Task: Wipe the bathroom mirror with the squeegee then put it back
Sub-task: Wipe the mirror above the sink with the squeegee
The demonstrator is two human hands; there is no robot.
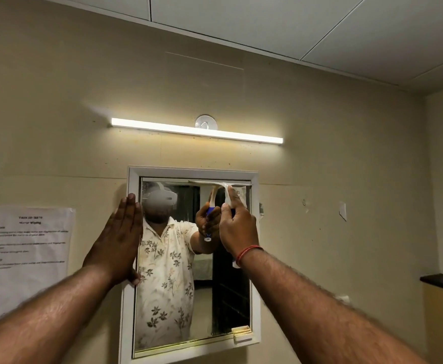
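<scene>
A white-framed bathroom mirror (255,261) hangs on the beige wall in front of me. My right hand (237,227) grips the handle of a white squeegee (221,185). Its blade lies flat across the top right of the glass, just under the upper frame. The blue part of the handle shows mostly in the reflection. My left hand (119,239) rests flat with straight fingers against the mirror's left frame edge and holds nothing. The glass reflects a person in a floral shirt.
A lit tube light (196,130) runs above the mirror, with a round hook mount (206,122) behind it. A printed paper sheet (24,258) is stuck to the wall at the left. A dark shelf (442,282) juts out at the right. A small latch (241,333) sits at the mirror's lower right.
</scene>
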